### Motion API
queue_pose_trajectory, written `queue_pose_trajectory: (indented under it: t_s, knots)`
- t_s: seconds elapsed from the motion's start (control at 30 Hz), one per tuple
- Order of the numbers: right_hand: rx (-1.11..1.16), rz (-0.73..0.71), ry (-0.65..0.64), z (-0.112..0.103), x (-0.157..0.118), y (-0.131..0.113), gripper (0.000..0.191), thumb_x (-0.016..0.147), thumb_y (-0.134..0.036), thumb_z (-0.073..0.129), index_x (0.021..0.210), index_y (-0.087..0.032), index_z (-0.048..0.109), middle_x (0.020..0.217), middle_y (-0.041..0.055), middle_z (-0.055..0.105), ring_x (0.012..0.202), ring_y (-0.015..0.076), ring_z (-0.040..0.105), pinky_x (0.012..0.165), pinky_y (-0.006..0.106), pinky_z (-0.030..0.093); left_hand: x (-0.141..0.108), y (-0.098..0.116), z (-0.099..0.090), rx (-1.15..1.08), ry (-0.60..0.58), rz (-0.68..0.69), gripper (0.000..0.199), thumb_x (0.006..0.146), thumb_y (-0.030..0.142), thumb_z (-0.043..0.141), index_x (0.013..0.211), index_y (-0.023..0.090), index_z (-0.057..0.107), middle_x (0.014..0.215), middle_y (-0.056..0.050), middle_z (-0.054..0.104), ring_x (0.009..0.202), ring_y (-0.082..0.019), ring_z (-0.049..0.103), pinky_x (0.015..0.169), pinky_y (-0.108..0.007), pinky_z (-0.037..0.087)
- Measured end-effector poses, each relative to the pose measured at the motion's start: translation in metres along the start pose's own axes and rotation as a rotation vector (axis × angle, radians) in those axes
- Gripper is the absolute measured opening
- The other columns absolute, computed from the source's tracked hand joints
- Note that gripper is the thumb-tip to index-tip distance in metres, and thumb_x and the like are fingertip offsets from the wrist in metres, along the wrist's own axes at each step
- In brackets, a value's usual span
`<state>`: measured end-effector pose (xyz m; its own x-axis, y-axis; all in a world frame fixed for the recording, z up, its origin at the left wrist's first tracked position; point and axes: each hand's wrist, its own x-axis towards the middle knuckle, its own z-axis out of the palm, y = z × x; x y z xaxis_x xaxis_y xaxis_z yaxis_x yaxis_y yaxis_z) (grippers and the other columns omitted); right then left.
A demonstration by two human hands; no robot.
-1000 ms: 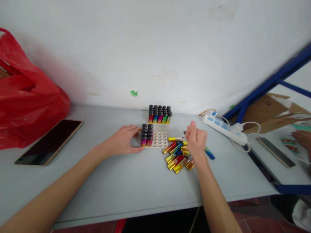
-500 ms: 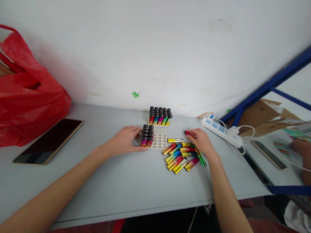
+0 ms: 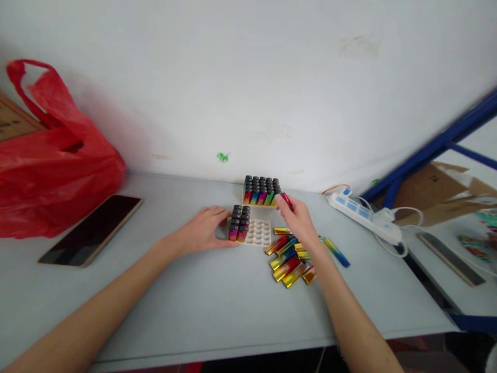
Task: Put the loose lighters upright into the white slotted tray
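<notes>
My left hand [image 3: 204, 228] cups the left end of a white tray [image 3: 259, 232] with rows of round holes, thumb at its front corner. Two columns of upright lighters [image 3: 239, 224] with black tops fill the tray's left side; holes show to their right. In my right hand [image 3: 300, 220] a red lighter [image 3: 286, 200] is pinched, raised above the table and in front of the back block's right end. That block of lighters [image 3: 261, 191] stands in close rows behind the tray. Shiny multicoloured lighters [image 3: 285, 261] lie in a loose pile, partly hidden by my right forearm.
At left are a red plastic bag [image 3: 62, 176] and a dark-screened phone or tablet [image 3: 91, 230]. A white power strip [image 3: 363, 215] with cables lies at right, beside a blue metal frame [image 3: 427, 147]. One lighter [image 3: 337, 252] lies right of the pile.
My right hand has carried the red lighter from above the pile, up and left toward the tray. My left hand stays at the tray. The view has shifted slightly.
</notes>
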<state>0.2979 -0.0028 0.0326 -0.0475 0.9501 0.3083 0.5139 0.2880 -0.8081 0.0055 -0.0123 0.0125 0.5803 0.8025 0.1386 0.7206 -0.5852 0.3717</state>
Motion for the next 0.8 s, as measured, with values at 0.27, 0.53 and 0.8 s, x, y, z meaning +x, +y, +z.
queue_pose_trajectory:
  t_s: [0.27,0.53,0.8]
  knots:
    - [-0.04,0.011,0.033,0.016,-0.032,-0.011,0.054,0.097,-0.058,0.054,0.057,-0.025,0.039,0.053,-0.0057,0.036,0.055,0.0117,0.034,0.056,0.029,0.026,0.001,-0.002,-0.004,-0.037,-0.003,0.052,0.062,0.079,0.076,0.079,0.105,0.021,0.07,0.103,-0.009,0.072,0.099,-0.032,0.069,0.093,-0.042,0.053]
    - [-0.051,0.023,0.089,0.013,-0.033,-0.01,0.05,0.097,-0.054,0.052,0.059,-0.025,0.038,0.052,-0.006,0.038,0.054,0.0121,0.034,0.056,0.029,0.026,-0.001,0.001,-0.006,-0.015,0.008,0.063,0.06,0.079,0.074,0.079,0.103,0.02,0.07,0.099,-0.008,0.071,0.095,-0.029,0.069,0.093,-0.039,0.052]
    - [-0.073,0.021,0.095,0.015,-0.034,-0.013,0.049,0.097,-0.051,0.052,0.058,-0.026,0.039,0.05,-0.0052,0.04,0.053,0.0132,0.036,0.055,0.029,0.028,-0.001,0.005,-0.003,-0.027,0.005,0.062,0.059,0.078,0.073,0.079,0.103,0.021,0.072,0.097,-0.008,0.072,0.094,-0.029,0.069,0.093,-0.041,0.054]
